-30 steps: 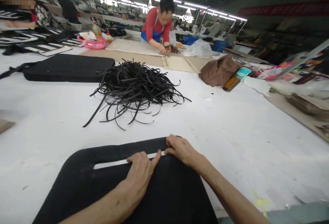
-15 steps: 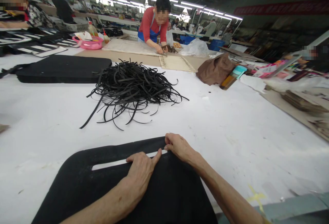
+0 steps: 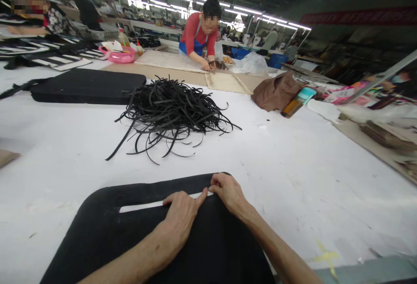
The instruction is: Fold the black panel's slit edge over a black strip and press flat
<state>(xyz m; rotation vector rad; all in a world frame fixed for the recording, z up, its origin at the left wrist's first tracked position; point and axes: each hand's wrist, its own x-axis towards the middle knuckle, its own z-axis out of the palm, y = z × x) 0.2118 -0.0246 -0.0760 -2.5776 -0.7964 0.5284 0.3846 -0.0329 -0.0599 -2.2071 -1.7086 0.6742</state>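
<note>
A black fabric panel with rounded corners lies on the white table right in front of me. A long narrow slot near its far edge shows the white table through it. My left hand rests palm down on the panel, fingers stretched toward the slot's right end. My right hand is curled at that same end, fingertips pinching the panel's edge strip. The two hands almost touch.
A tangled pile of black strips lies mid-table. A black case sits far left, a brown bag and a bottle far right. A person in a red top works at the far side; another person is at the far left.
Both hands stay at the slot's right end; the visible slot looks a little shorter. The camera has shifted slightly.
</note>
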